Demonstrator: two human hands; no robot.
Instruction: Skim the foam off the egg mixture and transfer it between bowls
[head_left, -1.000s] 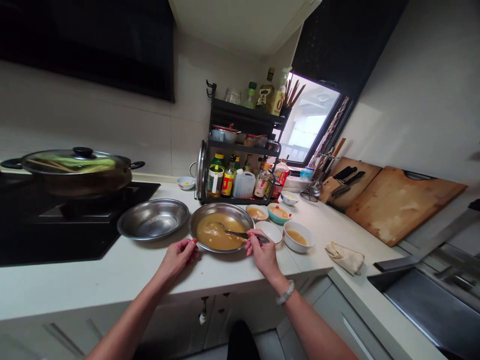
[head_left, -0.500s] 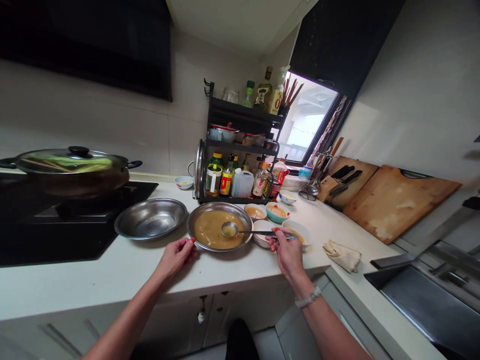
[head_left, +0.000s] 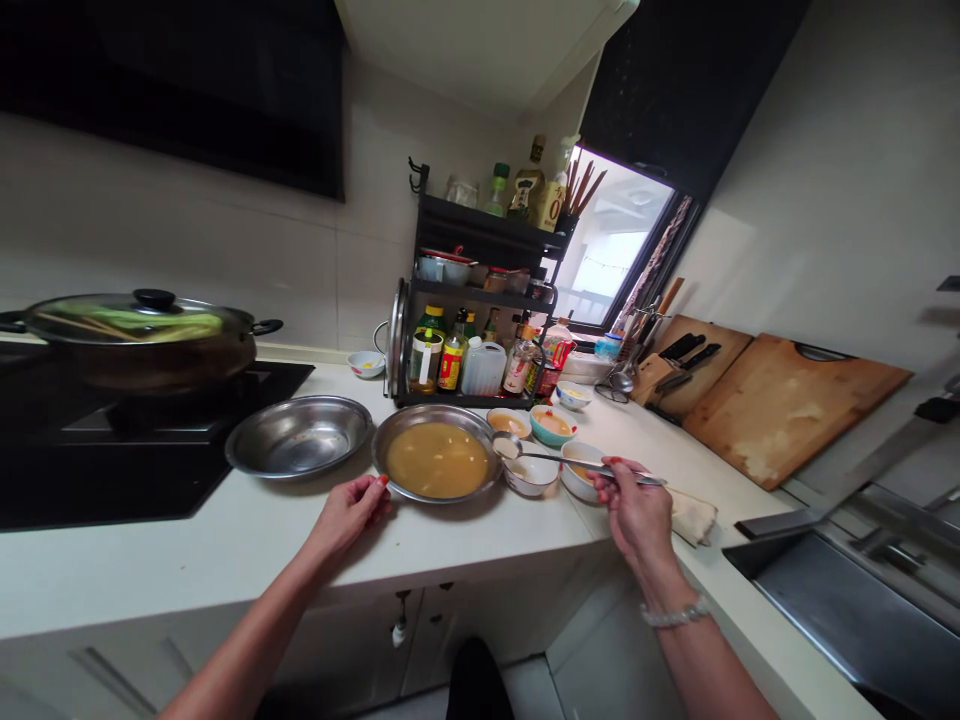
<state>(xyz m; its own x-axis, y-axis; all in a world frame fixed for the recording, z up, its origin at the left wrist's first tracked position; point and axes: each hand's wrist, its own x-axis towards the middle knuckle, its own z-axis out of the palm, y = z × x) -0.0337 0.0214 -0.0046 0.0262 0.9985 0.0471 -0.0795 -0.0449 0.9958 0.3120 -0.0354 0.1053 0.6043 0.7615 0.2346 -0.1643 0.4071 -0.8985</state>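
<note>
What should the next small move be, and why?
Probably ease the spoon right and tip it over the white bowl beside the basin: the right hand holds the seemingly filled spoon near that bowl's rim, and it looks paler inside than neighbouring bowls.

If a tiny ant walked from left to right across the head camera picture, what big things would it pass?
Lidded pot → steel dish → dish of brownish liquid → the white bowl just beside it → right hand → front wooden cutting board.
</note>
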